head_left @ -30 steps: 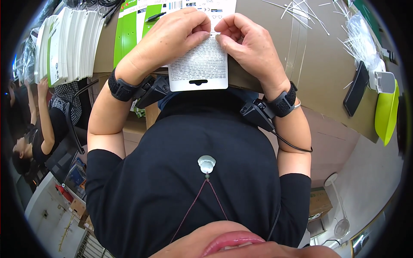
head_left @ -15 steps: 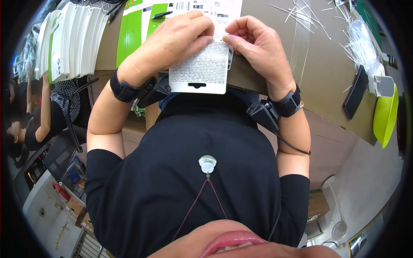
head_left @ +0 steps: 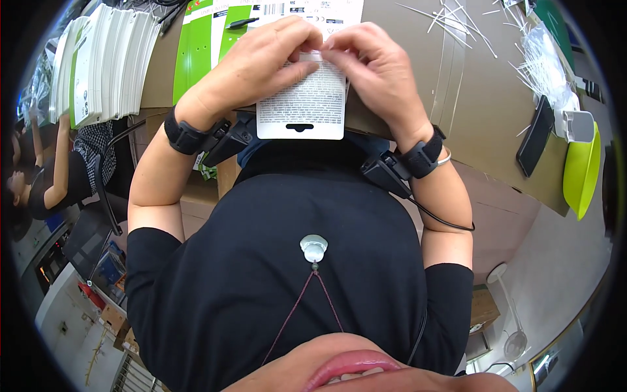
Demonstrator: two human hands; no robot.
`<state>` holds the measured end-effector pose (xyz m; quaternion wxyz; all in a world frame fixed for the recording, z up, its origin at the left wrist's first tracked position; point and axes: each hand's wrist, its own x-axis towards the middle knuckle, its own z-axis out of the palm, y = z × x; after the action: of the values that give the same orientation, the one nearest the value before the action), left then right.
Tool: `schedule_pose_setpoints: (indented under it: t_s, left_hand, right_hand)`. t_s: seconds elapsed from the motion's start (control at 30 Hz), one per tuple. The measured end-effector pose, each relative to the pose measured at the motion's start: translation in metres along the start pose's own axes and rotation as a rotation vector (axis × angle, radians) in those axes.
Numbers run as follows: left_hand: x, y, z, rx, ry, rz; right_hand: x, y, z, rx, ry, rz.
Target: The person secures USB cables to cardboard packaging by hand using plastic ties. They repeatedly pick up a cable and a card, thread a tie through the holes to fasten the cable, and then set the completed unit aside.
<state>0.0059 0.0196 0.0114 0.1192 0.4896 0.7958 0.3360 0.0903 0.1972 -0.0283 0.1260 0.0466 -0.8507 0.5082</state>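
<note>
A white printed cardboard card (head_left: pixel 302 104) with a slot in its near end lies under my hands at the table's front edge. My left hand (head_left: pixel 277 55) is over the card's left side, its fingers curled and the thumb stretched along the printed face. Across from it, my right hand (head_left: pixel 375 65) is closed in a pinch at the card's upper part, its fingertips meeting those of my left hand. Whatever the fingertips grip is hidden or too small to make out. More green and white cards (head_left: pixel 199 46) lie beyond my left hand, with a black pen (head_left: pixel 242 23) on them.
A tall stack of white cards (head_left: pixel 114 65) stands at the left. Thin white cable ties (head_left: pixel 450 23) are scattered at the far right, near a clear plastic bag (head_left: pixel 545 59). A black phone (head_left: pixel 537 136) and a yellow-green container (head_left: pixel 581 173) sit at the right edge. Another person (head_left: pixel 62 157) is at far left.
My right hand has moved left, bringing its fingertips against my left hand's. The left hand has shifted slightly, and the card stays about where it was.
</note>
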Motion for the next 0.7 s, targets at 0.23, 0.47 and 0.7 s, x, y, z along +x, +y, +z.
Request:
schedule_pose_setpoints:
  t_s: [0.23,0.47,0.7]
  left_hand:
    - [-0.004,-0.001,0.014,0.3,0.093,0.15]
    - [-0.006,0.014,0.054,0.556,0.248,0.131]
    - [-0.01,0.026,0.041,0.653,0.115,0.111]
  right_hand:
    - [-0.003,-0.001,-0.005,0.513,0.145,0.196]
    - [-0.005,-0.01,-0.012,0.291,0.164,0.225]
    - [-0.01,-0.004,-0.01,0.54,0.118,0.255]
